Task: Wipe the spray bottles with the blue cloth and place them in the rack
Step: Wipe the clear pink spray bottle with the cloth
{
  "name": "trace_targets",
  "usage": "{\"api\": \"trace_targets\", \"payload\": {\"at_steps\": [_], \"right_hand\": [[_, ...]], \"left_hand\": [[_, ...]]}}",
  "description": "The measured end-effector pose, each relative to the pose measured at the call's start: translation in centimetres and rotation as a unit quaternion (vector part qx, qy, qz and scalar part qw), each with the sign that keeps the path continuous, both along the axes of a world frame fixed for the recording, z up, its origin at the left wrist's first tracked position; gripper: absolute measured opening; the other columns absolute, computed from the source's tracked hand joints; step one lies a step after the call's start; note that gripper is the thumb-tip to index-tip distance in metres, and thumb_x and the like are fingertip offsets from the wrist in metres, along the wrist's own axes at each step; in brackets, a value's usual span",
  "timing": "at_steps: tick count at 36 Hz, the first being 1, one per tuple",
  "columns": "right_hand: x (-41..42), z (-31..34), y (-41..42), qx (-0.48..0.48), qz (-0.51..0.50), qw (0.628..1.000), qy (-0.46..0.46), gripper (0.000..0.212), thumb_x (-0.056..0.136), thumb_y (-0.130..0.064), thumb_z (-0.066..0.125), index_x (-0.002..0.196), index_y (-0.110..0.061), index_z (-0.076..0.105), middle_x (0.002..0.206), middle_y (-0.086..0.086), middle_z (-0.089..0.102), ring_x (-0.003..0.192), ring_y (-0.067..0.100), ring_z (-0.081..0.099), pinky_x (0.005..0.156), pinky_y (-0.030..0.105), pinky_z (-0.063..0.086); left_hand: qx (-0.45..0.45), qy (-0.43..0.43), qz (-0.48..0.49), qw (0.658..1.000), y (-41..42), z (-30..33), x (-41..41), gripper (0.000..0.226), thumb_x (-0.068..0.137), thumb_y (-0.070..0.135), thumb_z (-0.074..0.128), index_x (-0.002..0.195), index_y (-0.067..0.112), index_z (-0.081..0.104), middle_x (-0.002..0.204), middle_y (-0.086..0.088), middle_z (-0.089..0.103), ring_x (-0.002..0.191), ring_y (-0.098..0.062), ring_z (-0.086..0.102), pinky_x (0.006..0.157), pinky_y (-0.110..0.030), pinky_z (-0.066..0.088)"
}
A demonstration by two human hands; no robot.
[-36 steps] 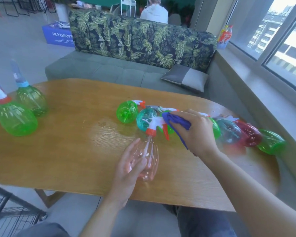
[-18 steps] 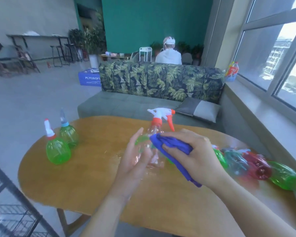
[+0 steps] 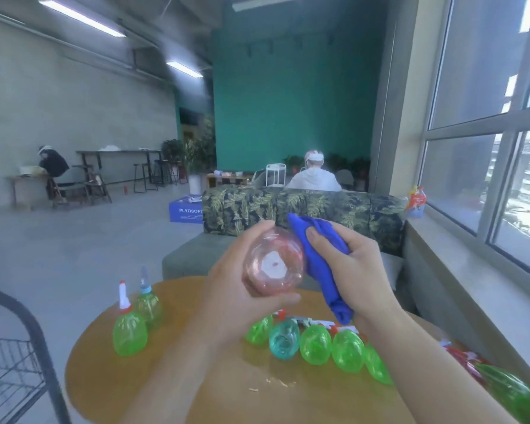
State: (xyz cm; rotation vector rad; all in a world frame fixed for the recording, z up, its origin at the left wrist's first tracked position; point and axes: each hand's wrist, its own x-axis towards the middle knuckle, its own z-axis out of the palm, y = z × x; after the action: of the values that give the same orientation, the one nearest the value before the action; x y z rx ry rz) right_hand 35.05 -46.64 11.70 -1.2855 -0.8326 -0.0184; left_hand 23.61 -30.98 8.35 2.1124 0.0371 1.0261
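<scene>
My left hand (image 3: 231, 281) holds a clear pink spray bottle (image 3: 274, 264) up in the air, its round base turned toward me and its nozzle hidden behind it. My right hand (image 3: 354, 270) grips the blue cloth (image 3: 322, 255) and presses it against the bottle's right side. Below, on the wooden table (image 3: 172, 390), several green bottles and one teal bottle (image 3: 284, 338) lie in a row. Two green bottles (image 3: 130, 332) stand upright at the table's left. A black wire rack (image 3: 16, 356) shows at the lower left.
A leaf-patterned sofa (image 3: 303, 209) stands behind the table, with a window sill along the right. A red bottle (image 3: 462, 362) and a green one lie under my right forearm. Small crumbs lie on the table's middle. People sit far behind.
The pink bottle went from lying on the table to being lifted high and tipped base-first toward me. My right hand followed with the cloth, and my head tilted up.
</scene>
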Motion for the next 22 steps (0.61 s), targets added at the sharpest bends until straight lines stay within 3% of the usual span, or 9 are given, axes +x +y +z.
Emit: {"api": "trace_targets", "payload": {"at_steps": [4, 6, 8, 11, 14, 17, 22], "right_hand": [[-1.5, 2.8, -0.9, 0.016, -0.005, 0.998, -0.059, 0.014, 0.099, -0.018, 0.07, 0.103, -0.026, 0.082, 0.092, 0.014, 0.077, 0.081, 0.018, 0.069, 0.075, 0.04, 0.058], [-2.5, 3.9, -1.6, 0.021, -0.057, 0.987, -0.149, 0.019, 0.097, -0.015, 0.073, 0.111, -0.026, 0.081, 0.097, -0.009, 0.079, 0.092, 0.003, 0.072, 0.079, 0.02, 0.053], [-3.4, 4.9, -2.3, 0.027, -0.113, 0.961, -0.25, 0.023, 0.094, -0.015, 0.076, 0.114, -0.025, 0.08, 0.102, -0.016, 0.077, 0.1, 0.002, 0.07, 0.085, 0.01, 0.046], [-4.5, 5.4, -2.9, 0.01, -0.176, 0.902, -0.394, 0.026, 0.089, -0.022, 0.077, 0.115, -0.025, 0.08, 0.101, -0.011, 0.074, 0.094, 0.007, 0.068, 0.082, 0.02, 0.051], [-4.7, 5.3, -3.3, -0.002, -0.222, 0.854, -0.471, 0.03, 0.086, -0.02, 0.077, 0.115, -0.025, 0.08, 0.101, -0.009, 0.071, 0.086, 0.011, 0.067, 0.074, 0.031, 0.055], [-5.0, 5.7, -3.7, 0.003, -0.269, 0.829, -0.491, 0.031, 0.085, -0.02, 0.077, 0.116, -0.026, 0.079, 0.102, -0.009, 0.072, 0.083, 0.016, 0.069, 0.067, 0.038, 0.058], [-6.2, 7.4, -3.3, 0.009, -0.3, 0.813, -0.499, 0.031, 0.086, -0.02, 0.076, 0.116, -0.028, 0.078, 0.1, -0.009, 0.071, 0.078, 0.02, 0.067, 0.062, 0.037, 0.056]], "left_hand": [[0.065, -0.055, 0.058, 0.995, -0.4, 2.9, -1.0, 0.094, 0.062, 0.044, 0.102, 0.14, 0.059, 0.052, 0.13, 0.029, 0.066, 0.117, -0.003, 0.069, 0.102, -0.04, 0.059], [0.076, -0.087, 0.078, 0.99, -0.4, 4.2, -1.4, 0.087, 0.062, 0.05, 0.096, 0.139, 0.051, 0.056, 0.127, 0.024, 0.07, 0.117, -0.005, 0.069, 0.099, -0.042, 0.06], [0.076, -0.108, 0.093, 0.987, -0.4, 5.4, -1.9, 0.085, 0.063, 0.051, 0.094, 0.14, 0.047, 0.058, 0.128, 0.02, 0.072, 0.117, -0.008, 0.071, 0.097, -0.045, 0.061], [0.068, -0.136, 0.097, 0.984, -0.4, 6.8, -2.6, 0.084, 0.066, 0.051, 0.094, 0.141, 0.044, 0.059, 0.131, 0.015, 0.072, 0.114, -0.013, 0.074, 0.095, -0.05, 0.062], [0.086, -0.151, 0.107, 0.979, -0.9, 7.8, -3.5, 0.081, 0.067, 0.052, 0.093, 0.14, 0.043, 0.059, 0.131, 0.017, 0.071, 0.112, -0.013, 0.074, 0.09, -0.049, 0.063], [0.095, -0.157, 0.119, 0.976, -1.5, 8.0, -4.1, 0.079, 0.067, 0.054, 0.091, 0.138, 0.045, 0.059, 0.129, 0.019, 0.071, 0.109, -0.009, 0.074, 0.087, -0.048, 0.064], [0.126, -0.152, 0.125, 0.972, -2.6, 8.4, -4.7, 0.079, 0.068, 0.059, 0.085, 0.141, 0.04, 0.061, 0.133, 0.022, 0.067, 0.118, -0.006, 0.069, 0.093, -0.044, 0.061]]}}
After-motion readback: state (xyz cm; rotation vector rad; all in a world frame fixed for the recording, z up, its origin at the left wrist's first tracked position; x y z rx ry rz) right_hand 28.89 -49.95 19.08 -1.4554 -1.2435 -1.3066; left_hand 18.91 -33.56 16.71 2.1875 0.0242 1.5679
